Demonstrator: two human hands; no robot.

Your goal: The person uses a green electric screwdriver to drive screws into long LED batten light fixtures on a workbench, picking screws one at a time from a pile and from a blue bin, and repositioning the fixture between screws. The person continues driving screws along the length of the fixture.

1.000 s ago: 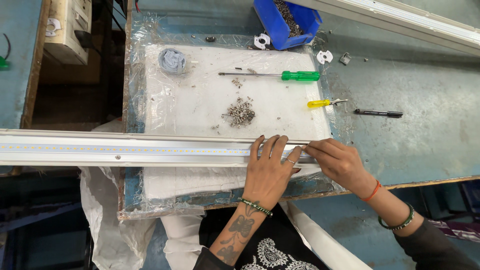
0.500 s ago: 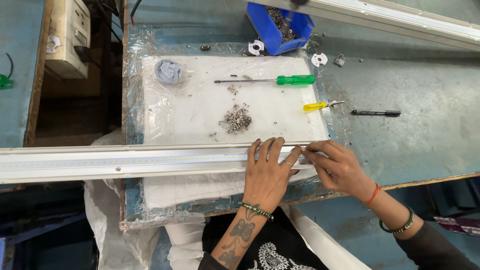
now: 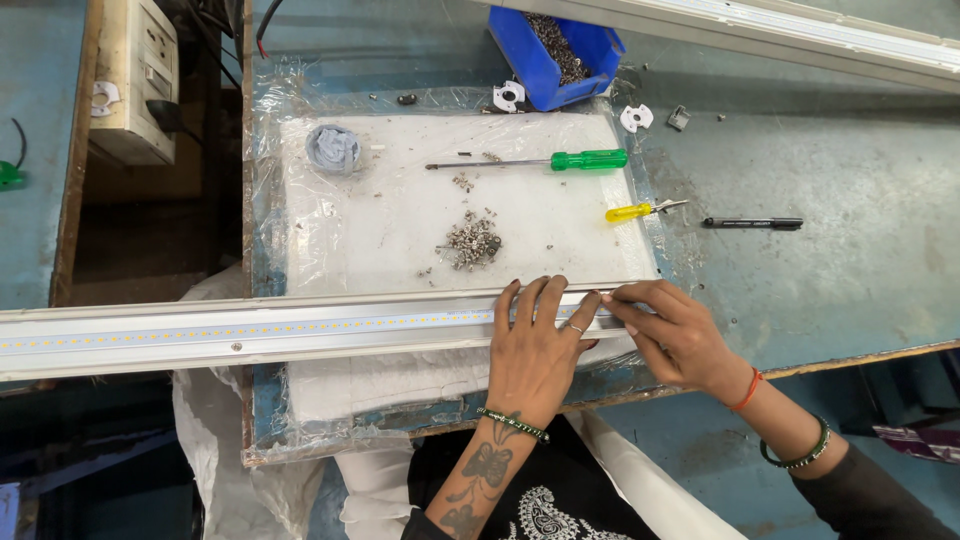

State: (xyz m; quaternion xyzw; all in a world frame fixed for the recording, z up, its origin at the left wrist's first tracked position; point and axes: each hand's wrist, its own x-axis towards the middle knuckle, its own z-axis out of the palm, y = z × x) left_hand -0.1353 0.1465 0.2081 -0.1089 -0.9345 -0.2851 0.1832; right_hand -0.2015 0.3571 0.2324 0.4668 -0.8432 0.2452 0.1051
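Left hand (image 3: 538, 345) is down flat, fingers spread and stretched forward, palm pressing on the long aluminium light strip (image 3: 250, 333) near its right end. It grips nothing; it simply pins the strip to the bench. Right hand (image 3: 672, 335) sits just beside it, fingers curled in towards the very end of the strip, fingertips (image 3: 622, 300) pinching at the end piece. Whether anything small sits between those fingertips, I cannot tell.

The strip itself lies across the near edge of the work area, running from the hands well out past the left side of the view, a row of small yellow diodes along its middle. It rests on the front of a white foam pad (image 3: 400, 230) wrapped in clear plastic.

Beyond the hands, on that pad, lies a small heap of screws (image 3: 472, 241), well apart from the fingers. Farther back lies a green-handled screwdriver (image 3: 560, 161), lengthwise, tip pointing left. A short yellow-handled screwdriver (image 3: 635, 211) lies at the pad's right edge. A round grey lump (image 3: 335, 148) sits at the pad's far left corner.

Off to the right, on the bare blue-grey bench (image 3: 850, 260), lies a black marker pen (image 3: 752, 223). At the back stands a blue bin (image 3: 555, 62) of small metal parts, and another long strip (image 3: 800, 35) runs across the top right corner.
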